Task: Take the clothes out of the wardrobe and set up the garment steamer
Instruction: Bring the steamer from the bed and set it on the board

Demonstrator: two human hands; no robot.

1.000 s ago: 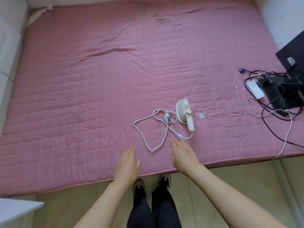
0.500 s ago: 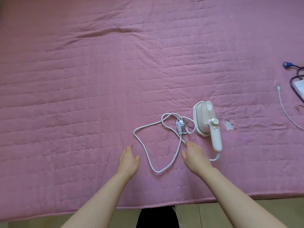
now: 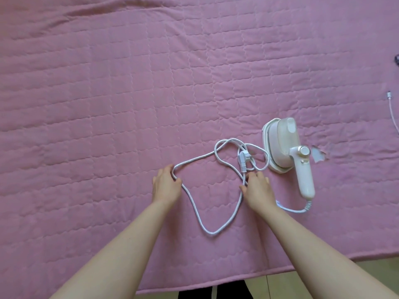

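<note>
Steamer (image 3: 287,152) lies on the bed (image 3: 108,104), cord (image 3: 194,203) tangled, unplugged; left hand (image 3: 165,186) and right hand (image 3: 258,188) rest flat, fingers relaxed, touching cord; no clothes visible.

Soft, even daylight, faint shadows, slight blur, wide-angle bending at edges.

We cannot see the fingertips of the left hand (image 3: 165,184) or the right hand (image 3: 258,189); they lie on the far side of each hand, so whether they pinch the steamer's cord (image 3: 195,209) cannot be told. The right wrist hides a stretch of that cord. At the right edge, a thin white cable (image 3: 393,108) and a dark object (image 3: 396,60) are cut off. The small pale scrap (image 3: 317,156) beside the garment steamer (image 3: 280,145) is unidentifiable.
</note>
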